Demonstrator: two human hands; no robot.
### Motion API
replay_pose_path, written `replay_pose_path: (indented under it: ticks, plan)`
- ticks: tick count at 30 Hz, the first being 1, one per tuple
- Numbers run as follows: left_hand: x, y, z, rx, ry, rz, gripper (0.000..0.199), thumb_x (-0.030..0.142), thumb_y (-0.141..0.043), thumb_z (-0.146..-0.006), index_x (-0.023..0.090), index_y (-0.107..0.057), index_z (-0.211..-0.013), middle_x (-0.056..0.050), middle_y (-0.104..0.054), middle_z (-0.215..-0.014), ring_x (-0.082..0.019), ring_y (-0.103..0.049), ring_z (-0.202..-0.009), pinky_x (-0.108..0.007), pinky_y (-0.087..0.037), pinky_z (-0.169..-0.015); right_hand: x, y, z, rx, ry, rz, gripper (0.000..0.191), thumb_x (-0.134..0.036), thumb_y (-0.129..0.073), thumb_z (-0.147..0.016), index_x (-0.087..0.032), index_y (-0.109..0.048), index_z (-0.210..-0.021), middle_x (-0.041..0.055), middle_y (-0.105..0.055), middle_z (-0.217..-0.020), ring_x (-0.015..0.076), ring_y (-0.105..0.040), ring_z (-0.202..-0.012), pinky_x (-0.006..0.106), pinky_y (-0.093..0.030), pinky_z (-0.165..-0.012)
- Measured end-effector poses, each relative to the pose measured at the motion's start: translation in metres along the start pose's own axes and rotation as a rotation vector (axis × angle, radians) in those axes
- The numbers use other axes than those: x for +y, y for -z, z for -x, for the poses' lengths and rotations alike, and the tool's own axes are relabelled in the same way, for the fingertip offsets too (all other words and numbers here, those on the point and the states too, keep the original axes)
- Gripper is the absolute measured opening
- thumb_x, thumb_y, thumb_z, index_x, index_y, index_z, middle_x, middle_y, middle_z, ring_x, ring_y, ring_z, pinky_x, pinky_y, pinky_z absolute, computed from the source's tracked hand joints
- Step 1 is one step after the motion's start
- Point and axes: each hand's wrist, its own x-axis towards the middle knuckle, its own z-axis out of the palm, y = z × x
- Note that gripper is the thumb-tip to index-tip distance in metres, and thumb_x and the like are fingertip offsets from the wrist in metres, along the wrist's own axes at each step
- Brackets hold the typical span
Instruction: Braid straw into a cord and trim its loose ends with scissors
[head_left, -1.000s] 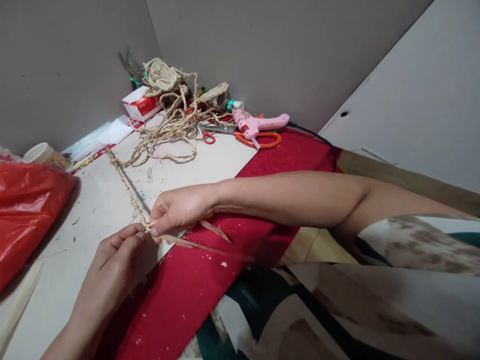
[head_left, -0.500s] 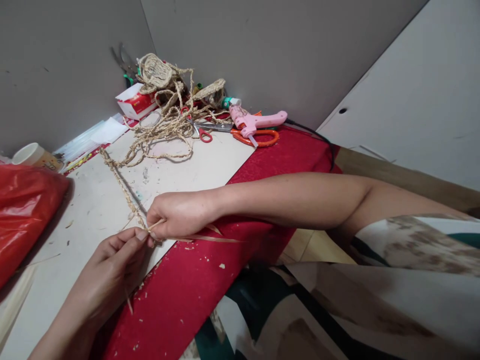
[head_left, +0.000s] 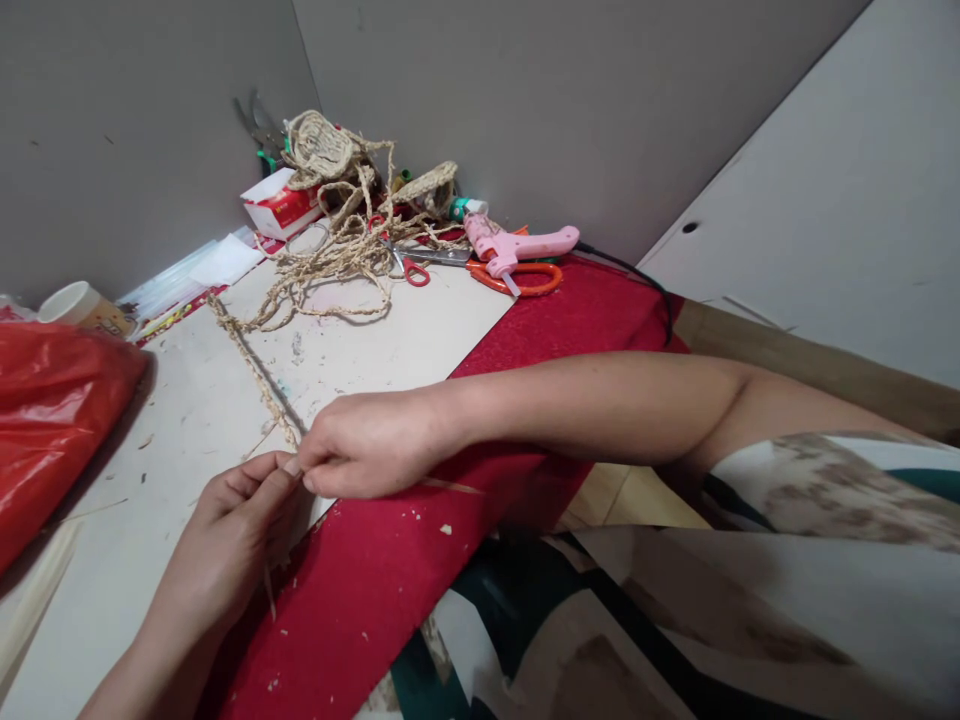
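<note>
Left hand [head_left: 217, 540] and right hand [head_left: 379, 440] both pinch the thin tan straw braid's [head_left: 259, 385] end, decent stretch plaited, pale loose strands [head_left: 454, 486] unbraided.

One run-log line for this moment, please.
left hand: pinching braid end | right hand: closed, beside left fingertips | braid: over white board | farther back: rope pile, glue gun

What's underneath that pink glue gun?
The glue gun lies across the orange scissors; their blades and part of the handle show. Red cloth shows beside them. The stretch directly beneath the gun's body is covered, so I can't tell what else is there.
</note>
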Motion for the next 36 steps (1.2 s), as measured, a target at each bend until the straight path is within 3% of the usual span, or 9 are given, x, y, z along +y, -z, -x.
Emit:
replay_pose_path:
  ticks: [5, 11, 12, 15, 17, 18, 22, 28, 36]
  plan:
    - [0.003, -0.008, 0.005, 0.007, 0.014, 0.112, 0.040, 0.038, -0.071, -0.078, 0.016, -0.045, -0.057, 0.008, -0.024, -0.051, -0.004, -0.019, -0.045, -0.017, -0.017, -0.040, -0.002, -0.008, 0.002, -0.080, 0.004, 0.175, 0.022, -0.017, -0.044, -0.085, -0.013, -0.062, -0.073, 0.0039, -0.060, -0.071, 0.0110, -0.033, -0.057, 0.026, -0.029, -0.058]
    - [0.005, -0.011, 0.006, 0.052, 0.030, 0.046, 0.030, 0.038, -0.075, -0.073, 0.015, -0.058, -0.066, 0.007, -0.035, -0.049, -0.004, -0.023, -0.044, -0.017, -0.020, -0.042, 0.000, 0.006, 0.010, -0.338, 0.114, 0.089, 0.024, -0.022, -0.051, -0.087, -0.015, -0.056, -0.064, -0.0022, -0.051, -0.060, 0.0089, -0.032, -0.055, 0.025, -0.025, -0.055]
    - [0.006, -0.011, 0.006, 0.051, 0.028, 0.058, 0.030, 0.038, -0.076, -0.072, 0.015, -0.058, -0.066, 0.007, -0.034, -0.048, -0.004, -0.023, -0.043, -0.017, -0.020, -0.041, 0.000, 0.011, 0.011, -0.303, 0.106, 0.030, 0.028, -0.025, -0.051, -0.088, -0.015, -0.055, -0.063, -0.0031, -0.048, -0.057, 0.0084, -0.033, -0.054, 0.024, -0.026, -0.055]
    - [0.009, -0.012, 0.007, 0.054, 0.013, 0.094, 0.029, 0.036, -0.077, -0.071, 0.016, -0.056, -0.066, 0.010, -0.028, -0.047, -0.004, -0.019, -0.042, -0.016, -0.018, -0.040, 0.001, 0.019, 0.008, 0.105, -0.025, -0.043, 0.033, -0.030, -0.049, -0.092, -0.013, -0.054, -0.064, -0.0044, -0.043, -0.055, 0.0070, -0.036, -0.055, 0.023, -0.026, -0.055]
    - [0.010, -0.015, 0.008, 0.055, -0.012, 0.109, 0.029, 0.035, -0.076, -0.073, 0.017, -0.054, -0.065, 0.011, -0.024, -0.047, -0.004, -0.017, -0.041, -0.017, -0.016, -0.040, 0.004, 0.018, 0.004, 0.269, -0.098, -0.049, 0.034, -0.032, -0.048, -0.092, -0.012, -0.054, -0.066, -0.0040, -0.044, -0.056, 0.0068, -0.037, -0.055, 0.022, -0.026, -0.055]
    - [0.010, -0.016, 0.009, 0.048, -0.033, 0.115, 0.029, 0.035, -0.074, -0.074, 0.017, -0.053, -0.065, 0.011, -0.024, -0.047, -0.004, -0.016, -0.041, -0.017, -0.016, -0.040, 0.006, 0.016, 0.001, 0.249, -0.124, -0.075, 0.036, -0.034, -0.047, -0.093, -0.012, -0.054, -0.066, -0.0036, -0.045, -0.056, 0.0068, -0.038, -0.055, 0.022, -0.026, -0.055]
    - [0.007, -0.018, 0.008, -0.053, -0.128, 0.136, 0.026, 0.032, -0.070, -0.078, 0.017, -0.054, -0.065, 0.011, -0.023, -0.046, -0.004, -0.014, -0.041, -0.019, -0.013, -0.040, 0.012, 0.004, -0.010, -0.029, -0.238, -0.286, 0.036, -0.030, -0.039, -0.095, -0.012, -0.055, -0.068, -0.0029, -0.048, -0.055, 0.0067, -0.039, -0.052, 0.021, -0.031, -0.055]
    - [0.005, -0.015, 0.005, -0.085, -0.117, 0.106, 0.023, 0.035, -0.070, -0.078, 0.014, -0.062, -0.071, 0.010, -0.026, -0.045, -0.005, -0.015, -0.041, -0.021, -0.012, -0.040, 0.015, 0.000, -0.015, -0.084, -0.228, -0.339, 0.035, -0.029, -0.042, -0.093, -0.013, -0.053, -0.063, -0.0018, -0.048, -0.057, 0.0069, -0.036, -0.052, 0.022, -0.030, -0.055]
    - [0.008, -0.007, 0.003, -0.222, -0.056, 0.042, 0.038, 0.036, -0.064, -0.083, 0.017, -0.048, -0.055, 0.008, -0.030, -0.043, -0.005, -0.018, -0.039, -0.022, -0.012, -0.039, 0.025, -0.004, -0.014, -0.062, -0.206, -0.419, 0.031, -0.024, -0.044, -0.090, -0.014, -0.049, -0.062, -0.0068, -0.038, -0.051, 0.0048, -0.028, -0.047, 0.021, -0.023, -0.049]
